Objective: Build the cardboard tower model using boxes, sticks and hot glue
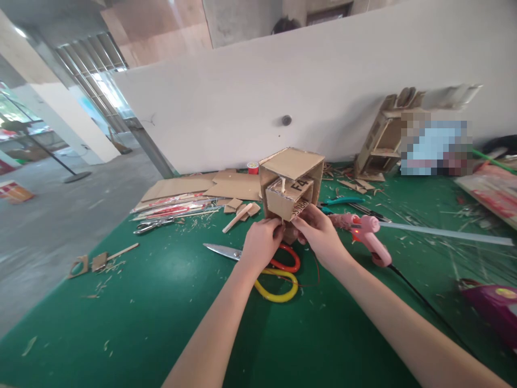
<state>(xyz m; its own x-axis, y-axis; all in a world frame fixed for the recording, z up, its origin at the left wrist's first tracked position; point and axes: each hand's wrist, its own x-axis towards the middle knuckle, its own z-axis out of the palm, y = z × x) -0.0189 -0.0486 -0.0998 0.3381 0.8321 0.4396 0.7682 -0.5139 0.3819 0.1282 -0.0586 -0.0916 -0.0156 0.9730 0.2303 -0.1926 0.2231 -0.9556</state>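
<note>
A small cardboard box (291,161) stands open toward me, with a cardboard drawer (281,203) pulled partway out; a light peg sticks up at its front. Just below that drawer, my left hand (263,241) is closed, fingertips pinched together. My right hand (320,233) is closed too, thumb and fingers bent against the box's lower front. What the fingertips hold is hidden. A thin reddish strand (318,272) hangs below my right hand. Scissors with one red and one yellow handle (278,297) lie under my left wrist.
At right lies a pink glue gun (369,237) with a long glue stick and black cord. Teal-handled pliers (343,201) sit behind it. Cardboard sheets (181,188), metal scissors (155,225) and scraps lie left. A cardboard shelf structure (382,137) leans near the white wall.
</note>
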